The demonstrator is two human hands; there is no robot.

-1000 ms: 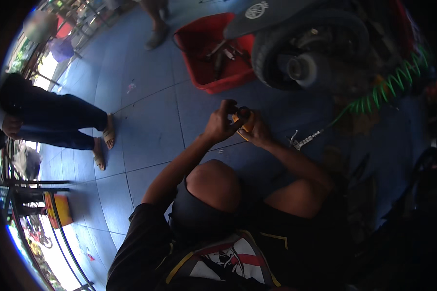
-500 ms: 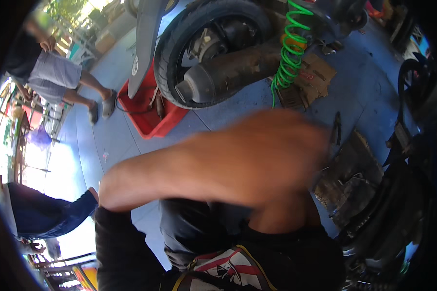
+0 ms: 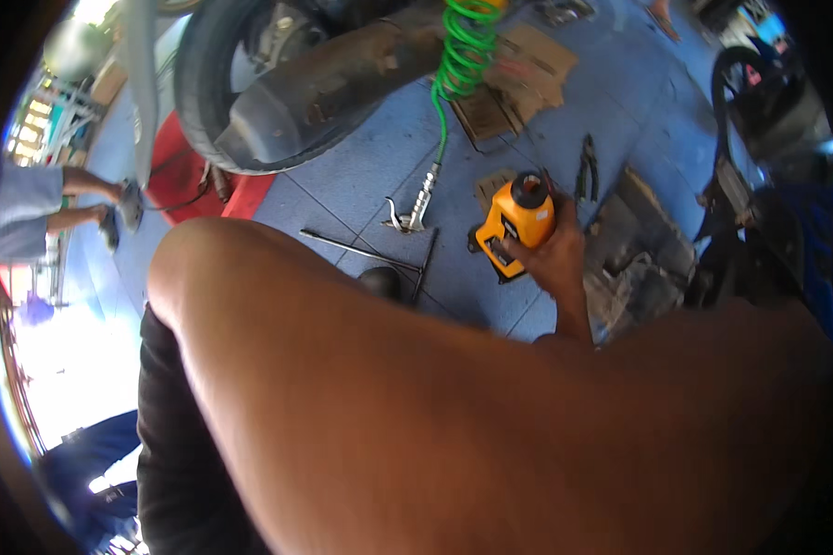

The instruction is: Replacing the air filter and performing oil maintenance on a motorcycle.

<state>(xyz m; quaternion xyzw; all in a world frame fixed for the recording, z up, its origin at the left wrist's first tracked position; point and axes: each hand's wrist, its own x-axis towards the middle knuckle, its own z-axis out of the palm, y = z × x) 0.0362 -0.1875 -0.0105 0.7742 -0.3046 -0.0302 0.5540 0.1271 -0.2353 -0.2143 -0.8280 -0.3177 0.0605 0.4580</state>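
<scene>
In my right hand [image 3: 565, 252] is a yellow oil bottle [image 3: 529, 222] with a black neck, held above the floor with fingers wrapped round its side. My left arm sweeps across the front of the view, its elbow out to the left. At the far right my left hand [image 3: 777, 338] is dark and smeared, so its fingers cannot be read. Left of the bottle, a silver air blow gun [image 3: 422, 202] lies on the floor, joined to a green coiled hose [image 3: 465, 55]. A T-handle wrench [image 3: 366, 252] rests closer to me, and black pliers [image 3: 588, 168] lie beyond my right hand.
A motorcycle wheel [image 3: 196, 83] and its muffler [image 3: 296, 102] stand ahead, beside a red tray [image 3: 252, 196]. Dirty cardboard [image 3: 643, 236] is on the right, near dark motorcycle parts [image 3: 736, 185]. A person in grey shorts [image 3: 23, 199] stands at left; another's dark blue clothing [image 3: 88, 453] shows below.
The view has shifted right and down. My left arm has come closer and reaches further right. My right hand and the yellow bottle, the blow gun and the wrench now show.
</scene>
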